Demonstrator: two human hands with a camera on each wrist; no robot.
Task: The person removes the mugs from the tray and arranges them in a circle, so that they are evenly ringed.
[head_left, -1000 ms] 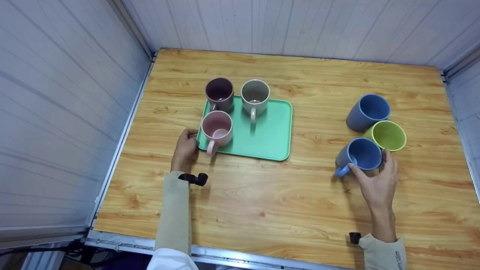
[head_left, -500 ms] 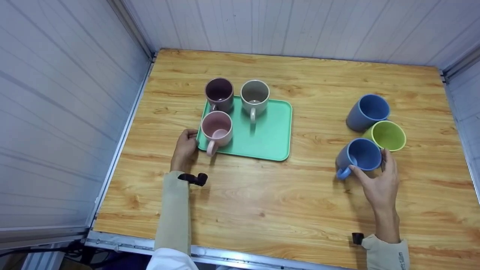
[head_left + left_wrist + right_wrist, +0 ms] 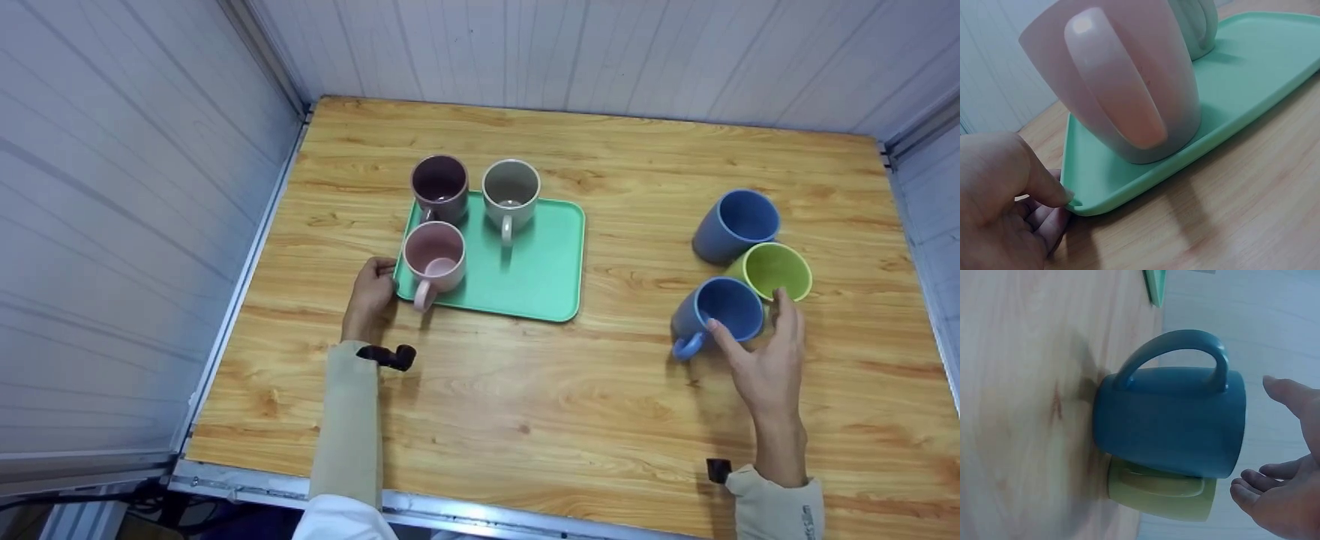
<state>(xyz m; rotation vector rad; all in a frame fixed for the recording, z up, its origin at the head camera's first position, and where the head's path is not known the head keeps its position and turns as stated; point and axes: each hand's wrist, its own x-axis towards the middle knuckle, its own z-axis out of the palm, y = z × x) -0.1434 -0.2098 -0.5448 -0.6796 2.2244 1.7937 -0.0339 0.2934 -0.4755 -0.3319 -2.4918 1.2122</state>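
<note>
Head: left hand [image 3: 369,295] pinches tray [image 3: 541,262]; right [image 3: 772,364] spread.

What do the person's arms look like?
The left sleeve and right sleeve are both beige. White cloth meets the left one, and a black piece with a rounded end crosses its wrist end. The right one has dark lettering, with a small black block beside its end.

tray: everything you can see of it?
The tray is green, rectangular, round-cornered, with a low raised rim; looks like plastic. It lies face up on the table. The purple mug and grey mug stand along its far side, pink mug near left. The left hand pinches its near left corner.
</note>
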